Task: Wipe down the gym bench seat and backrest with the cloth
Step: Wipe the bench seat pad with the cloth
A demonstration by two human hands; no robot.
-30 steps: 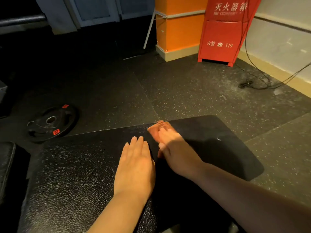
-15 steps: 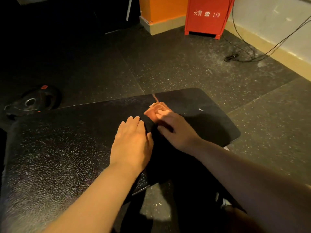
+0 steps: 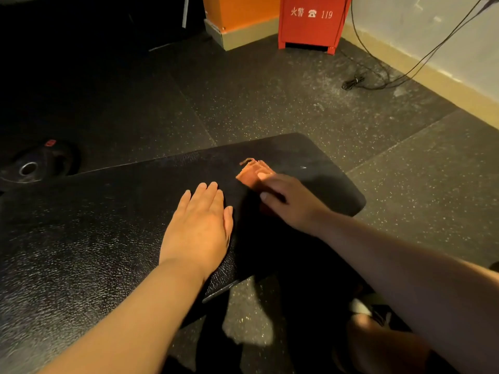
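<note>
A black textured bench pad fills the lower left and runs to a rounded end at the right. A small folded orange-brown cloth lies on the pad near that end. My right hand lies on top of the cloth and presses it to the pad, fingers stretched forward, hiding most of it. My left hand rests flat on the pad just left of the cloth, palm down, fingers straight and together, holding nothing.
A black weight plate lies on the rubber floor at the left. A red fire-extinguisher cabinet and an orange pillar stand at the back. Black cables trail along the right wall. My knee and shoe show at the bottom right.
My right hand has slid the cloth to the right, toward the pad's rounded end. The left hand stays flat on the pad. The view has shifted, showing more floor under the pad.
</note>
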